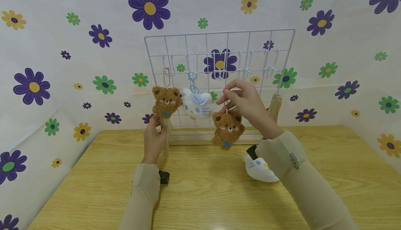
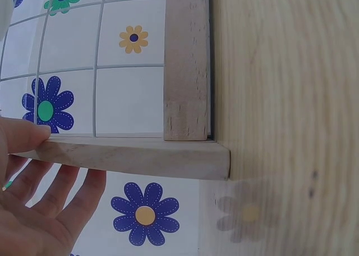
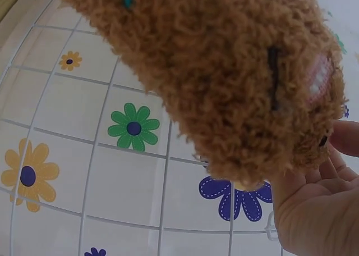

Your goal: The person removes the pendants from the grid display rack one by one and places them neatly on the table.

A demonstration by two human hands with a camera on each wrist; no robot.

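My right hand [image 1: 245, 101] pinches the short chain of a brown plush bear keychain [image 1: 228, 131], which hangs below the fingers in front of a white wire grid rack [image 1: 219, 32]. In the right wrist view the bear's curly fur [image 3: 224, 82] fills much of the picture. My left hand [image 1: 153, 139] holds the wooden side post [image 2: 140, 158] of the rack, thumb on one face and fingers on the other. Another brown bear keychain [image 1: 166, 101] hangs by a bead chain from the leftmost hook. Beside it hangs a white cat plush keychain [image 1: 197, 105] with a blue bow and blue clasp.
Several white hooks [image 1: 245, 70] line the rack's upper part, right of the hung plushes. Another white cat plush [image 1: 260, 171] lies on the wooden table [image 1: 200, 195], partly behind my right sleeve. A flower-printed cloth [image 1: 62, 108] stands behind the table.
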